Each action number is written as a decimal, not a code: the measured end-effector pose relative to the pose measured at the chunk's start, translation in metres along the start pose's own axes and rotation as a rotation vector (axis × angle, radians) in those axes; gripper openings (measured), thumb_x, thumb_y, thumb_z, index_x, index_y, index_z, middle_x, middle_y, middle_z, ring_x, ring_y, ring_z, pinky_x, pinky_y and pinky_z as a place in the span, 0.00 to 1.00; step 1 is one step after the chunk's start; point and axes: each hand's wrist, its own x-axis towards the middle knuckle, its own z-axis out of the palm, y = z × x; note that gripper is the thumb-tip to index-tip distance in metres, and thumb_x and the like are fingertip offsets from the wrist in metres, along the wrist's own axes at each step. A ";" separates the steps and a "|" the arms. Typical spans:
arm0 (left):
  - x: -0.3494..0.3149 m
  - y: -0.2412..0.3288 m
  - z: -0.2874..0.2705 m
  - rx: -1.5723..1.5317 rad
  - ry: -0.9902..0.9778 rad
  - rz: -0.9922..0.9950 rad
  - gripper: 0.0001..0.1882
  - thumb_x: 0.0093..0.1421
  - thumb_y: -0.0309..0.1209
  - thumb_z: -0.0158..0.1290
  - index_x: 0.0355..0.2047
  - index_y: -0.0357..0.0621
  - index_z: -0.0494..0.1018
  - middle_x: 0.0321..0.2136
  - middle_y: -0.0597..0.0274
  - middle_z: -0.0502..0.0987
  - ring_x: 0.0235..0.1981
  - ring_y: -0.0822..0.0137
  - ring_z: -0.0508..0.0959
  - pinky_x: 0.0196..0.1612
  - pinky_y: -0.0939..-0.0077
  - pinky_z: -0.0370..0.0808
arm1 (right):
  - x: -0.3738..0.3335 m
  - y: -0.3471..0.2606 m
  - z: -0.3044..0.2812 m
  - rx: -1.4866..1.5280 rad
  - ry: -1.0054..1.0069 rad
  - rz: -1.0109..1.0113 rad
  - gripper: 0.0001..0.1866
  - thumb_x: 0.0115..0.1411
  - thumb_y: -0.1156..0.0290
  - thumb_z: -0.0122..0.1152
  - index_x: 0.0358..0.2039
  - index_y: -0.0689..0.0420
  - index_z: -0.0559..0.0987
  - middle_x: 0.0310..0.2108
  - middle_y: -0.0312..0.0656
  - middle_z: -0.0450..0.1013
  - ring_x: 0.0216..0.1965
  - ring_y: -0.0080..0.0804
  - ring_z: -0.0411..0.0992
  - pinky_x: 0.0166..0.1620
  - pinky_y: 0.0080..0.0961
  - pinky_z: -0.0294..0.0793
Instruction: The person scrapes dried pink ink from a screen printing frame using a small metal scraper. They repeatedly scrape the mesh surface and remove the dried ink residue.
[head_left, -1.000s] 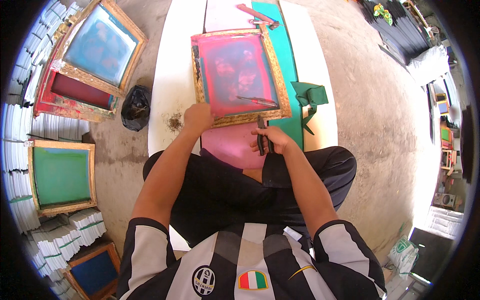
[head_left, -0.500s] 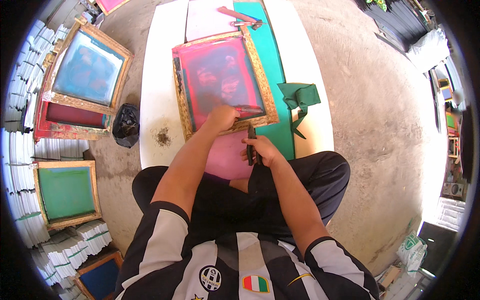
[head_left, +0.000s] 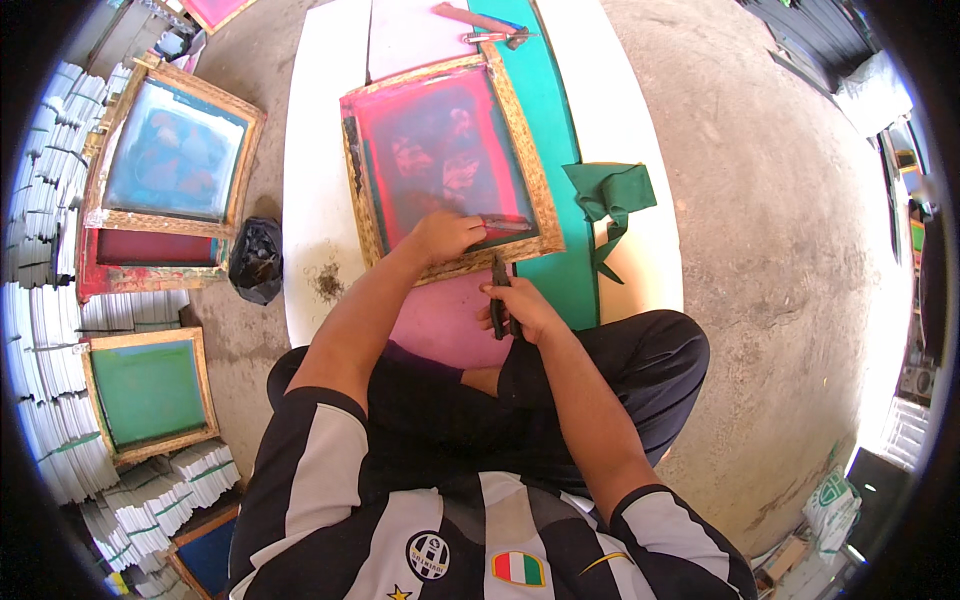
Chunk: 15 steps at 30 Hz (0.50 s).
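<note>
Black metal pliers (head_left: 501,290) are clasped by the right hand (head_left: 523,308). The left hand's (head_left: 443,238) grip on the slim reddish tool (head_left: 508,224) can't be told.

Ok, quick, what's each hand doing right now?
Left hand: at the red tool on the framed screen; whether it grips cannot be told.
Right hand: closed, holding the black pliers.

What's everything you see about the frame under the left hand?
The frame looks wooden, with rough, speckled bars. Its cloudy bluish screen has a pink border. It lies slightly turned across pink and green boards. A slim tool and the left hand are over its near part; hand contact is unclear.
</note>
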 end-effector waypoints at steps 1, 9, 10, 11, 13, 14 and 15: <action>0.003 0.000 -0.006 0.000 -0.003 0.025 0.08 0.58 0.33 0.51 0.39 0.50 0.73 0.35 0.61 0.77 0.33 0.53 0.81 0.33 0.57 0.79 | 0.001 0.000 0.000 -0.002 0.000 0.002 0.14 0.66 0.65 0.57 0.40 0.65 0.74 0.24 0.48 0.77 0.22 0.39 0.78 0.24 0.35 0.76; -0.008 0.009 -0.026 -0.029 -0.166 -0.260 0.12 0.68 0.39 0.46 0.40 0.43 0.70 0.40 0.54 0.77 0.36 0.50 0.82 0.36 0.48 0.78 | 0.003 0.009 0.008 -0.138 -0.003 -0.007 0.14 0.66 0.65 0.58 0.41 0.65 0.73 0.27 0.46 0.76 0.24 0.34 0.76 0.25 0.32 0.74; -0.015 0.010 -0.031 -0.030 -0.110 -0.284 0.13 0.68 0.40 0.46 0.41 0.42 0.70 0.40 0.53 0.77 0.36 0.49 0.82 0.36 0.48 0.78 | 0.004 0.011 0.008 -0.151 0.013 -0.023 0.14 0.65 0.66 0.58 0.41 0.65 0.73 0.26 0.45 0.76 0.24 0.34 0.76 0.25 0.32 0.74; -0.025 0.010 -0.037 0.000 -0.112 -0.320 0.13 0.68 0.40 0.46 0.42 0.42 0.70 0.39 0.53 0.77 0.36 0.49 0.82 0.36 0.49 0.78 | 0.006 0.014 0.007 -0.164 0.029 -0.038 0.13 0.65 0.67 0.58 0.41 0.65 0.73 0.26 0.45 0.75 0.24 0.34 0.76 0.25 0.32 0.74; -0.055 0.010 -0.053 0.059 -0.119 -0.396 0.14 0.68 0.40 0.47 0.43 0.42 0.69 0.38 0.53 0.78 0.36 0.48 0.81 0.36 0.52 0.78 | 0.016 0.023 0.003 -0.241 0.003 -0.048 0.13 0.65 0.66 0.57 0.44 0.62 0.73 0.30 0.45 0.76 0.27 0.35 0.77 0.26 0.33 0.74; -0.070 0.008 -0.061 0.095 -0.135 -0.434 0.13 0.67 0.39 0.48 0.43 0.42 0.70 0.38 0.53 0.78 0.36 0.49 0.82 0.37 0.52 0.78 | 0.023 0.025 0.000 -0.280 -0.009 -0.056 0.13 0.65 0.66 0.56 0.46 0.60 0.73 0.31 0.45 0.76 0.28 0.35 0.78 0.26 0.33 0.73; -0.087 0.005 -0.069 0.130 -0.150 -0.472 0.13 0.66 0.38 0.49 0.43 0.42 0.71 0.38 0.53 0.79 0.36 0.50 0.82 0.37 0.52 0.78 | 0.030 0.029 -0.003 -0.320 0.013 -0.052 0.13 0.64 0.67 0.56 0.46 0.61 0.72 0.30 0.45 0.76 0.27 0.35 0.77 0.26 0.33 0.73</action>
